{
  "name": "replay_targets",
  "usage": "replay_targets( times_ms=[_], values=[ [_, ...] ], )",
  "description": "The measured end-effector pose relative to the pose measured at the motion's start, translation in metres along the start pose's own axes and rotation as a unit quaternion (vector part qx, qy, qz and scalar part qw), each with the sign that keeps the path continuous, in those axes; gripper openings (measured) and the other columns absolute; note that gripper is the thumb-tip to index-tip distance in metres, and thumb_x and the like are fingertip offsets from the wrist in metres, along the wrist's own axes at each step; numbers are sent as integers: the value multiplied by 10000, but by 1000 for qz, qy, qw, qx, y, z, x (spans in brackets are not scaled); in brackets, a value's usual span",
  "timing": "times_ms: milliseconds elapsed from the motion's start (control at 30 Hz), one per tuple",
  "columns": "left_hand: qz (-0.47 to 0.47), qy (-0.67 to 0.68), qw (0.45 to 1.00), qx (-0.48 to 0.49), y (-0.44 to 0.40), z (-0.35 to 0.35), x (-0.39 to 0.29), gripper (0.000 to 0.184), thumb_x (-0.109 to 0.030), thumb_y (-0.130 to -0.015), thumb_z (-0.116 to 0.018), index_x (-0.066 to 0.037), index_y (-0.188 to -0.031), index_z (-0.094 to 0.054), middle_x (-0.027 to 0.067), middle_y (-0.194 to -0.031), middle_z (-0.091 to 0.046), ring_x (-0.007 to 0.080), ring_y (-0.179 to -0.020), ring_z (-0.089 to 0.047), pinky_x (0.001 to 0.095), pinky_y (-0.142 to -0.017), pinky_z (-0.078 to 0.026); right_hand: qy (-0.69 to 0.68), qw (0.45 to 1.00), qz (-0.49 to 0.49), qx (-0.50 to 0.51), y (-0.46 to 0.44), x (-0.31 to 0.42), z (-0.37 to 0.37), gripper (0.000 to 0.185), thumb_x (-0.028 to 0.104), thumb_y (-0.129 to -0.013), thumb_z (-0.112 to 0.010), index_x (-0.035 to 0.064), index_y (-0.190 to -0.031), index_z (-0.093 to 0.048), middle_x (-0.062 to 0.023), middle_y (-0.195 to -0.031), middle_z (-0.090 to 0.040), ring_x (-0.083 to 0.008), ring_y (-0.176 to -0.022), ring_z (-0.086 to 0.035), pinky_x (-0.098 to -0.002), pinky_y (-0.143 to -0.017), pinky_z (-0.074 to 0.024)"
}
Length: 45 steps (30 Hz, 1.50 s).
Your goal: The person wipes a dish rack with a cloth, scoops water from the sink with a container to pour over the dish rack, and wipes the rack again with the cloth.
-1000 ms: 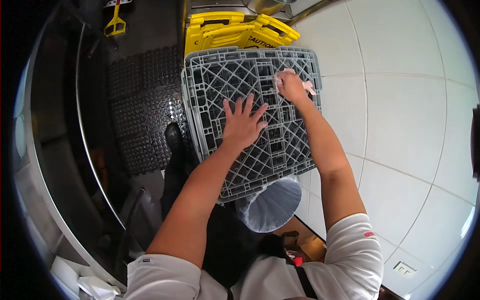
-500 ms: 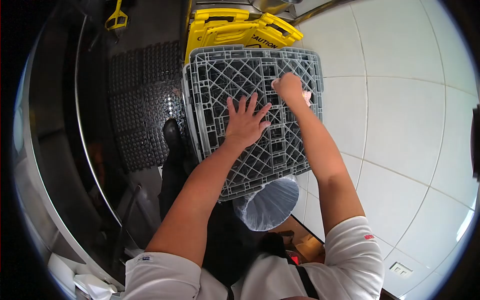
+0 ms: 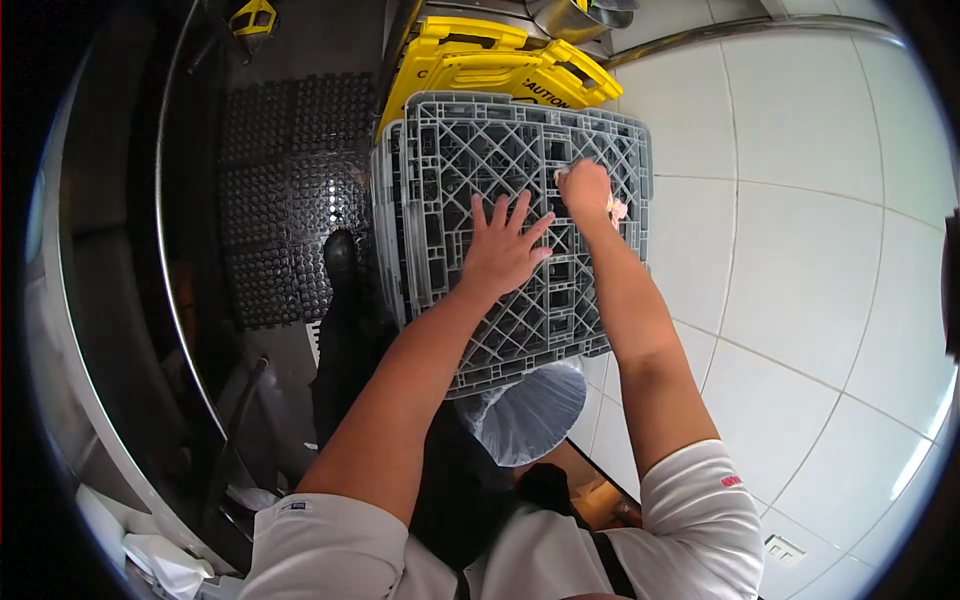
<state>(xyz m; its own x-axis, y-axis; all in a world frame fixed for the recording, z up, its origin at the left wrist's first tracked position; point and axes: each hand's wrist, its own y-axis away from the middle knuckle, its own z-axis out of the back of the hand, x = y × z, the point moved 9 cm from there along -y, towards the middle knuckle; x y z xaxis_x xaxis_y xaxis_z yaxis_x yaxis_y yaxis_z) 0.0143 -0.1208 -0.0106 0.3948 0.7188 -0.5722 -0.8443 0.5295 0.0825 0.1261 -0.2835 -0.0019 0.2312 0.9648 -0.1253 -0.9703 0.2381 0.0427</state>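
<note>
2 bare hands, both yours, are over the grey crate (image 3: 490,160), whose latticed face is turned up in front of you. Your left hand (image 3: 505,255) lies palm down near the middle of the lattice, fingers spread wide, with nothing seen in its grasp. Your right hand (image 3: 587,190) is curled into a fist around a pinkish cloth (image 3: 619,211); bits of it poke out at 2 sides of the fist, and the rest is hidden by your fingers. That fist is on the right half of the crate, a little farther from you than the left hand. Whether your knuckles touch the bars, you cannot tell from this angle.

More grey plastic shows below the crate's left edge, slightly out of line with the top. Just past the far edge stand yellow caution signs (image 3: 490,65), and a metal pot (image 3: 590,15) sits beyond them. A bin (image 3: 530,415) lined with clear plastic is at the near edge, partly under the crate. White wall tiles (image 3: 800,270) run along your right; on your left, 1 black shoe (image 3: 341,255) is beside the studded mat (image 3: 275,200).
</note>
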Motion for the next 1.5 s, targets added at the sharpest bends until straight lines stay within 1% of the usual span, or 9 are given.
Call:
replay_targets(
  times_ms=[167, 400, 533, 567, 667, 867, 1133, 1400, 1500],
  values=[
    [2, -2, 1000, 9, 1, 0, -1, 565, -559, -1023, -438, -353, -1548, -400, 110, -1650, -249, 387, -1480, -272, 740, -1171, -72, -172, 978, 85, 82, -6, -10, -8, 222, 194, -813, -677, -19, -807, -740, -280, -873, -709, -448, -841, -707, -490, -801, -580],
    [-1, -4, 1000, 9, 1, 0, -2, 569, -563, -1026, -425, -345, -1551, -399, 117, -1649, -256, 395, -1475, -280, 747, -1167, -77, 7, 1000, 21, 6, -5, -4, -13, 239, 237, -822, -697, 7, -870, -745, -277, -868, -721, -434, -842, -719, -498, -804, -588],
    [-2, 0, 1000, -2, -1, 2, -1, 571, -565, -1020, -441, -341, -1544, -412, 126, -1642, -264, 400, -1464, -291, 752, -1160, -86, -232, 964, 98, 86, 0, -18, -7, 210, 207, -838, -664, 5, -828, -723, -249, -840, -713, -444, -818, -707, -478, -757, -572],
    [-1, 0, 1000, -6, -1, 2, -1, 570, -564, -1019, -446, -339, -1542, -416, 128, -1639, -268, 401, -1460, -296, 753, -1160, -88, -223, 964, 101, 102, 2, -31, -13, 179, 144, -888, -626, 6, -880, -740, -143, -815, -738, -261, -743, -710, -343, -709, -548],
    [-6, 4, 1000, -17, 2, 1, -2, 571, -564, -1015, -457, -338, -1538, -425, 130, -1632, -280, 402, -1450, -309, 752, -1160, -90, -552, 812, -131, 140, 34, -89, -29, 178, 104, -834, -646, 33, -946, -764, -141, -855, -744, -213, -702, -697, -351, -691, -547],
    [-6, 7, 1000, -30, 1, 2, -3, 574, -573, -1004, -472, -327, -1522, -450, 131, -1621, -295, 402, -1440, -321, 755, -1157, -96, -364, 925, -23, 103, 58, -93, -17, 211, 114, -808, -672, 71, -985, -779, -100, -775, -733, -152, -636, -654, -319, -652, -533],
    [-12, 2, 999, -42, 1, 3, -3, 578, -574, -996, -485, -318, -1514, -463, 132, -1620, -297, 398, -1437, -323, 756, -1153, -106, -11, 997, 44, 69, 39, -14, -10, 225, 191, -776, -722, -1, -894, -728, -238, -882, -719, -409, -845, -705, -473, -797, -567],
    [-14, 15, 998, -54, 2, 5, -1, 578, -569, -990, -497, -306, -1504, -481, 136, -1611, -318, 401, -1428, -333, 754, -1149, -122, -173, 971, 158, 53, 48, -20, 10, 190, 148, -755, -740, -4, -863, -706, -216, -872, -717, -416, -835, -701, -473, -778, -560],
    [-12, 15, 999, -51, 2, 6, -1, 572, -567, -993, -493, -306, -1502, -484, 137, -1609, -323, 401, -1429, -334, 755, -1149, -118, -53, 993, 89, 49, 44, -14, -8, 187, 157, -766, -723, 5, -874, -711, -230, -862, -711, -427, -834, -697, -475, -773, -564]
  ],
)
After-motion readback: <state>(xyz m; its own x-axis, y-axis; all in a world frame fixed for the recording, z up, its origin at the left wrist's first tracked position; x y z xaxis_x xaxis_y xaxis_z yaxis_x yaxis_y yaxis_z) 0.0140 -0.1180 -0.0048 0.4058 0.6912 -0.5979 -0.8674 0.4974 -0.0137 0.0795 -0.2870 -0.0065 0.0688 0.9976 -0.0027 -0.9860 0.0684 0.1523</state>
